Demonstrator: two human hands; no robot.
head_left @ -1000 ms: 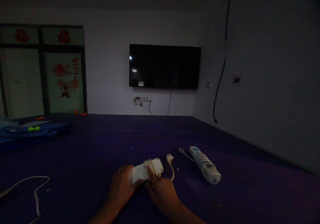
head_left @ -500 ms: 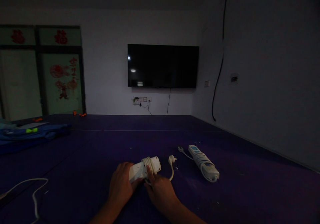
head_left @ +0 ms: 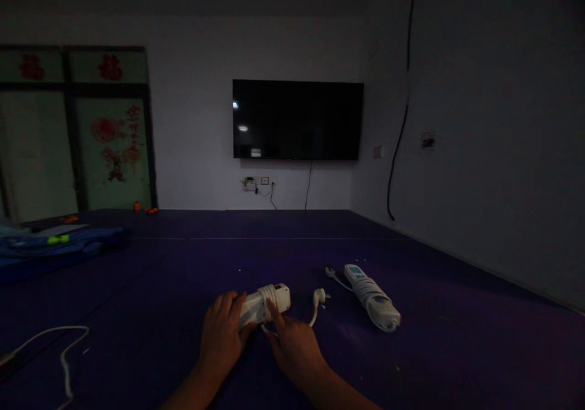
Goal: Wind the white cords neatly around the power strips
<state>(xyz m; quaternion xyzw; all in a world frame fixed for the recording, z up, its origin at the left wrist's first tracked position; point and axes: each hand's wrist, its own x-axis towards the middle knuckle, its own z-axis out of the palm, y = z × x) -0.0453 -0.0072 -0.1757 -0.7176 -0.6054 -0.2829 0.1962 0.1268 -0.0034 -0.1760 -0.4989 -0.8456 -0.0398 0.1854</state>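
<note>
A white power strip point(head_left: 253, 310) lies low in front of me with its cord point(head_left: 269, 300) wound around its far half. My left hand point(head_left: 223, 331) is closed around the near end of the strip. My right hand point(head_left: 295, 346) presses its index finger on the wound cord, and its thumb is by a loose stretch of cord under the strip. From that hand the cord runs out to a white plug point(head_left: 321, 296) on the purple surface. Farther right rests a second power strip point(head_left: 375, 300), its cord wrapped around it and its plug point(head_left: 329, 272) sticking out.
Blue cloth point(head_left: 91, 242) lies at the left on the purple surface point(head_left: 183, 264). A white cable point(head_left: 64, 361) curves at the lower left. On the far wall hangs a television point(head_left: 297, 120), with sockets point(head_left: 265, 181) below it. A black cable point(head_left: 397, 154) runs down the right wall.
The held power strip has turned slightly, its far end shifting a little left. Its plug has moved right and tipped. Both hands keep their hold, and the second strip stays put.
</note>
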